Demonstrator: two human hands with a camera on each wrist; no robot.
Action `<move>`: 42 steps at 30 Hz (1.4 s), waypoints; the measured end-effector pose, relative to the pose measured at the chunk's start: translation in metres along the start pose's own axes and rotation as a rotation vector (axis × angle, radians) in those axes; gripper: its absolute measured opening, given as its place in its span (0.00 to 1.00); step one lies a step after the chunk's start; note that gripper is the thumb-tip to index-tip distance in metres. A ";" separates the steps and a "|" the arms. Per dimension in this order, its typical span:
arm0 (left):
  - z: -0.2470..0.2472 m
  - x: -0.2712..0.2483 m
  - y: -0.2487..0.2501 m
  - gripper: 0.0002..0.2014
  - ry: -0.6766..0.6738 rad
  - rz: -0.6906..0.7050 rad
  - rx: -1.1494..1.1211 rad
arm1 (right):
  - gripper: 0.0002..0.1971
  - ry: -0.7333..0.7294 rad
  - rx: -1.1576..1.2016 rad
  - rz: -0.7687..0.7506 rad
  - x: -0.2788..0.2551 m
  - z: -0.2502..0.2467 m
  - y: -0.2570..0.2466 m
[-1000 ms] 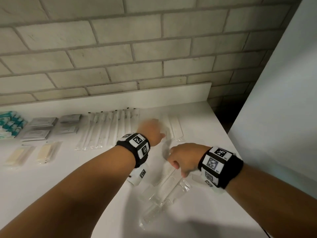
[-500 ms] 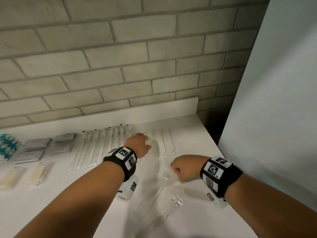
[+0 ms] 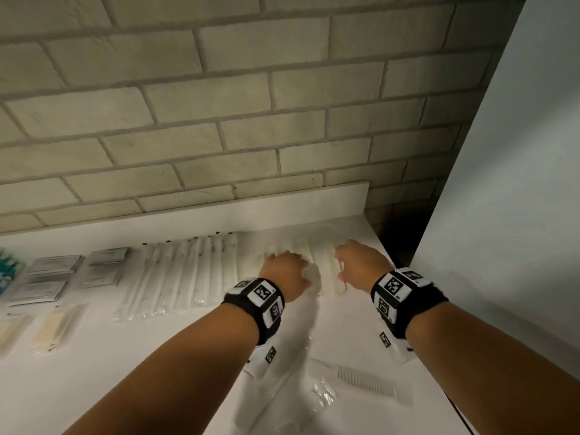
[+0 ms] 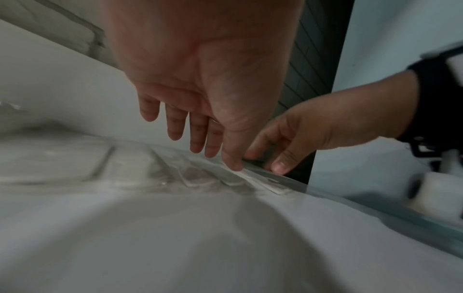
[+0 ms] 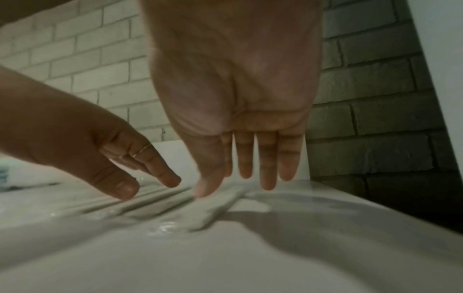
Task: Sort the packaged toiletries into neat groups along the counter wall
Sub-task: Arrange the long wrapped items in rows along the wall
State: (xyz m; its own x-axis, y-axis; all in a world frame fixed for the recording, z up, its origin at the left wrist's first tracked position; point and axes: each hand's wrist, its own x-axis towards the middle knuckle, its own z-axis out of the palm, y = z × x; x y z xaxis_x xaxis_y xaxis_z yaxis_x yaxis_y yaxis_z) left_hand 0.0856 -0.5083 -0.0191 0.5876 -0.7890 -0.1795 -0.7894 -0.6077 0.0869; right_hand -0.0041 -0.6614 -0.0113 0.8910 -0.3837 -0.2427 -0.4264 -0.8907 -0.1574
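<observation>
- Pale brick wall [image 3: 219,98] backs a white table [image 3: 94,356], where sorted groups already lie in a row: grey flat sachets [image 3: 53,277], cream bars in clear wrap [image 3: 53,328], and long white sticks in clear sleeves [image 3: 182,274].
- At the row's right end sit the flat clear-wrapped white packets [image 3: 326,271], near the upstand; both hands work on them.
- Left hand [image 3: 287,271]: grip spread, fingers straight, thumb tip touching a packet edge in the left wrist view.
- Right hand [image 3: 361,265]: grip likewise spread, fingers straight and together, tips just over or on the packets; contact is unclear.
- White combs in clear wrap [image 3: 365,379] lie unsorted near the front edge, under the forearms.
- Risks, as I judge them: slick wrap could slide and fan the packets out of line; a push to the right could send one off the table's right edge; a forearm drawn back could sweep the combs.
</observation>
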 end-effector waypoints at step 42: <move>-0.009 0.019 -0.010 0.24 -0.270 -0.036 0.008 | 0.11 -0.362 0.147 -0.408 -0.045 0.009 -0.041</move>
State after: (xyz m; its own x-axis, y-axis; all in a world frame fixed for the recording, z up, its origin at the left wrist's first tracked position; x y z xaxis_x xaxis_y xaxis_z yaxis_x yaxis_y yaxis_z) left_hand 0.1058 -0.5181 -0.0149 0.5473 -0.7137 -0.4371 -0.7710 -0.6332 0.0684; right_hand -0.0284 -0.6051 -0.0024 0.8890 0.1156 -0.4430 -0.0990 -0.8962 -0.4326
